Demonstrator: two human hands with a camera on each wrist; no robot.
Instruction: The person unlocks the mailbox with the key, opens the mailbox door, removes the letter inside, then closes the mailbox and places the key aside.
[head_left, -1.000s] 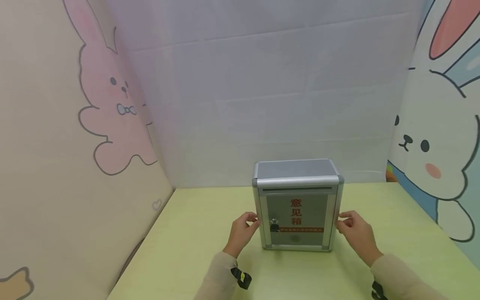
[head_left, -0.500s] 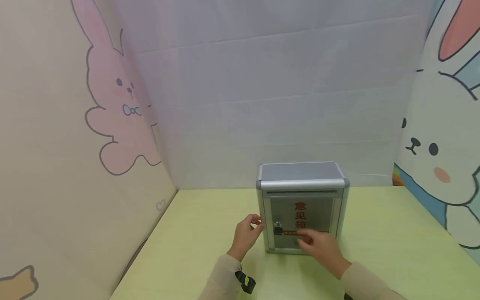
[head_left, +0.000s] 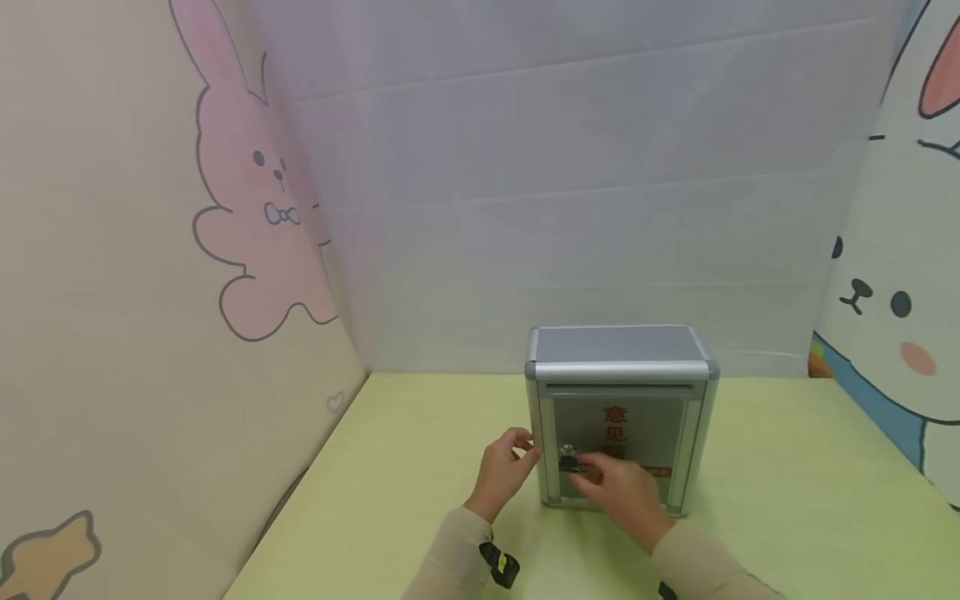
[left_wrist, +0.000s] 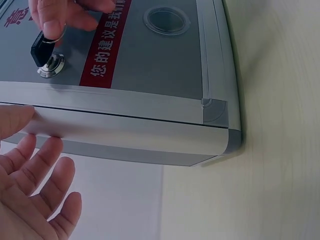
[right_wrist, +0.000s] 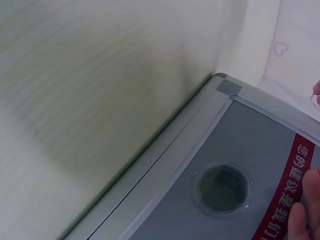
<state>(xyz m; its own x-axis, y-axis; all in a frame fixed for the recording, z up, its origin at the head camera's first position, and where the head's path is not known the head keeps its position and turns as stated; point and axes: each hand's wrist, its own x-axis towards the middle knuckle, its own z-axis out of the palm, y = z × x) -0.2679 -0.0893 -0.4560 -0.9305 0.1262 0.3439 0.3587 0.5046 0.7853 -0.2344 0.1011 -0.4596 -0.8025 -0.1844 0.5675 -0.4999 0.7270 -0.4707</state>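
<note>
Key [left_wrist: 41,50] in right hand [head_left: 621,493], in front lock [left_wrist: 51,67] of silver box [head_left: 618,344]

Pink rabbit [head_left: 251,233] (bow-tied) at left, white rabbit [head_left: 885,250] at right.

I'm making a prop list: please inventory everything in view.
Box: one, grey and silver, on table
Lock: one, silver, box front
Key: one, black, at lock
Key ring: one, silvery, at key
Round window: one, dark, box front
Printed strip: one, red, box front
Characters: several, red, box front
Table: one, pale yellow, under box
Wall drawings: several, multicoloured, left and right
Backdrop: one, whitish, behind table
Wrist straps: two, black, foreground
Left hand: one, beige-sleeved, touching box
Right hand: one, beige-sleeved, at key
</note>
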